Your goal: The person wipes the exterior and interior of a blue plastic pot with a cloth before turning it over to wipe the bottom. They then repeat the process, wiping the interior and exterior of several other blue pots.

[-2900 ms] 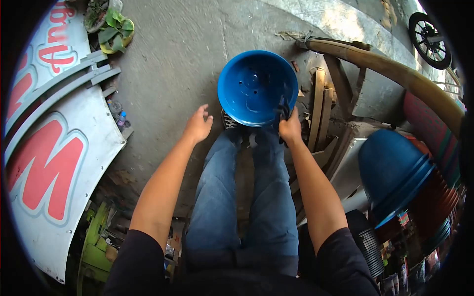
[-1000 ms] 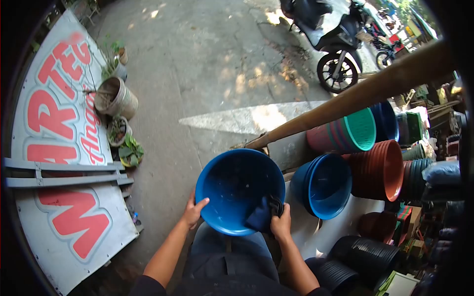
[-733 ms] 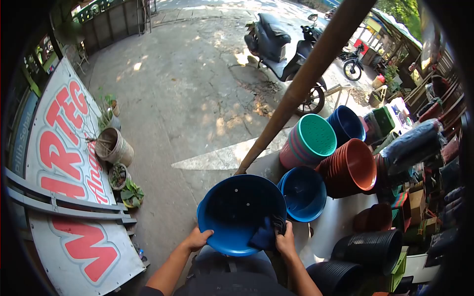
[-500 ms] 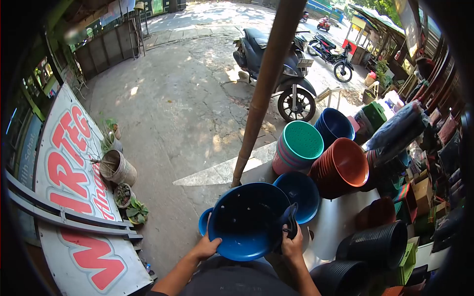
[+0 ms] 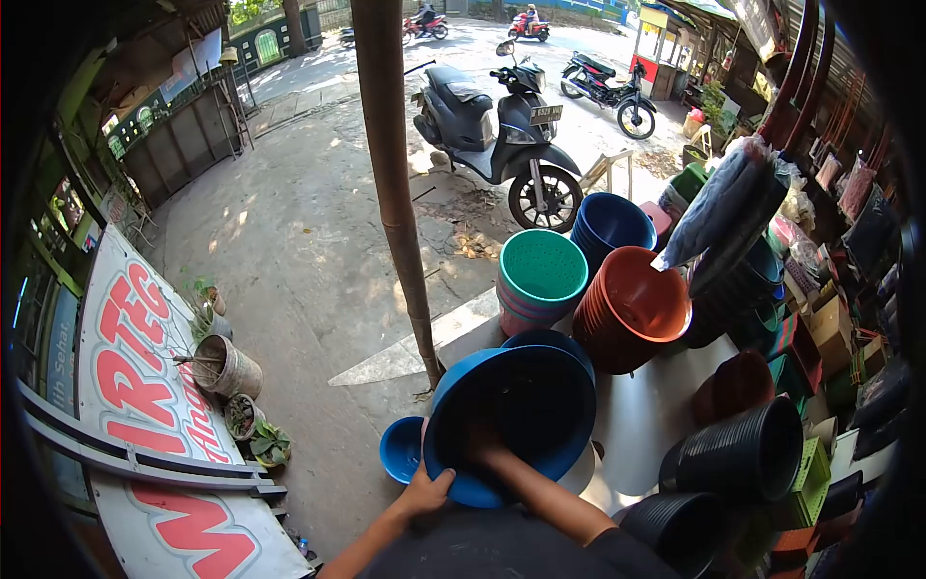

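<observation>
A large blue plastic basin is tilted toward me in front of my body, its dark inside facing up. My left hand is closed on the basin's near-left rim, the thumb over the edge. My right hand reaches down inside the basin near its left inner wall. Shadow and blur hide those fingers, and I cannot make out the dark cloth there. A smaller blue bowl is just left of the basin. Behind the far rim, another blue tub is partly covered.
A bamboo pole rises just beyond the basin. Stacked green baskets, orange-brown tubs and black buckets crowd the right. A lettered sign and potted plants line the left. A scooter is parked ahead.
My right hand has left the basin's right rim, where it held a dark cloth, and moved inside the basin. My left hand keeps its hold. The view has shifted.
</observation>
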Demonstrator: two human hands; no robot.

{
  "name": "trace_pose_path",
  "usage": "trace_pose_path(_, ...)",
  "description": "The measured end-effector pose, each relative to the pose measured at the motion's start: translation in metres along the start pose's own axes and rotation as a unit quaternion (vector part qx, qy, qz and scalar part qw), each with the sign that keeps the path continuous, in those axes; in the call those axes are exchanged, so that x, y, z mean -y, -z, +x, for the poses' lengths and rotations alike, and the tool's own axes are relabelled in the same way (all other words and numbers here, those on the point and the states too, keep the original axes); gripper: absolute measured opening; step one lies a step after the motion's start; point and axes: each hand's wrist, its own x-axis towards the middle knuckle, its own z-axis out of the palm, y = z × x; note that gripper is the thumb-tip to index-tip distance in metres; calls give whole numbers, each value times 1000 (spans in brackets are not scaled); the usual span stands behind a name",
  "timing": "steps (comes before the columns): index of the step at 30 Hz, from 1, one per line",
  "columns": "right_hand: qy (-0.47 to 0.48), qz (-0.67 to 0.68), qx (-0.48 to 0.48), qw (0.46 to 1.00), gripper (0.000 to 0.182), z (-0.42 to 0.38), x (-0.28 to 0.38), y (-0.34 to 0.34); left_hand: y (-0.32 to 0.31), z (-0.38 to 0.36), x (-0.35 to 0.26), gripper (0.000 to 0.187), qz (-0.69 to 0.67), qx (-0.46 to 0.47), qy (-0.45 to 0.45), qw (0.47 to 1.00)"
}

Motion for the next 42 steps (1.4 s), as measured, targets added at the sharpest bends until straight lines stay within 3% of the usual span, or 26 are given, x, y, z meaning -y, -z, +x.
trace_pose_path(2,143,-103,-116,978,53,-7,4,4,3,5,-2,56,0,0,36,999)
trace_pose_path(5,118,-65,-177,975,54,-26,-12,7,5,6,-3,57,-1,-16,69,997)
trace_pose_path(6,121,-65,-173,975,54,-29,-14,17,5,6,-2,58,-2,-31,63,998)
trace_pose_path(8,-16,-15,9,1000,53,-31,-12,37,7,7,2,58,-13,-35,68,997)
trace_pose_path(13,38,-51,67,996,51,-8,-4,20,13,9,6,59,51,-26,23,998)
trace_pose_path(14,40,-69,99,992,49,0,-3,13,15,8,-1,75,31,26,49,998)
trace_pose_path(15,40,-68,99,992,49,7,-2,13,16,7,-8,95,10,78,74,994)
trace_pose_path(17,54,-51,43,996,46,20,-2,13,17,4,-16,95,-1,78,80,994)
trace_pose_path(20,-8,-11,49,999,45,28,-8,14,23,-1,-3,95,-10,78,102,992)
trace_pose_path(24,-12,5,47,999,47,23,-17,16,25,-8,-8,94,27,64,119,990)
trace_pose_path(27,64,-71,80,992,39,0,21,48,28,-8,4,95,2,70,102,992)
trace_pose_path(32,39,-83,-71,993,33,8,-4,-4,24,-13,1,96,-12,95,68,993)
trace_pose_path(36,35,-132,-93,986,28,8,-2,-12,14,-15,-21,96,-14,98,-18,995)
trace_pose_path(39,53,-164,-111,979,37,11,-11,-28,15,-13,-13,95,-17,97,-38,994)
trace_pose_path(41,106,-161,-212,958,36,14,-13,-36,17,-14,-17,95,-5,98,-41,994)
trace_pose_path(42,105,-160,-212,958,36,14,-15,-39,18,-14,-20,95,7,100,-45,994)
